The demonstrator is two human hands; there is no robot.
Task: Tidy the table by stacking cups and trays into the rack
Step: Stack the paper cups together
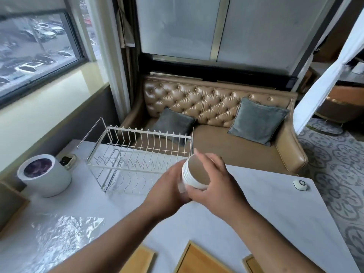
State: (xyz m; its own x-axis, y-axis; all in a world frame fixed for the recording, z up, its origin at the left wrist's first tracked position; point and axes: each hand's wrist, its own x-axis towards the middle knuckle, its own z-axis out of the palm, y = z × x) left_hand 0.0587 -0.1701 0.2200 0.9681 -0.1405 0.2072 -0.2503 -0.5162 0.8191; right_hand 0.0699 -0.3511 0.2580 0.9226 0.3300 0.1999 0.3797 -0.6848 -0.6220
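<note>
Head view: both hands, left hand and right hand, clasp my nested cup stack. Judgement: keep rims aligned, lower into empty rack just beyond grip.

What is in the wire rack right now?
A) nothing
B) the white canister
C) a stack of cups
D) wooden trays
A: the wire rack shows only bare wires and the table through them; the stack of cups is held in front of it by the left hand and right hand, and the wooden trays lie at the near table edge.
</note>
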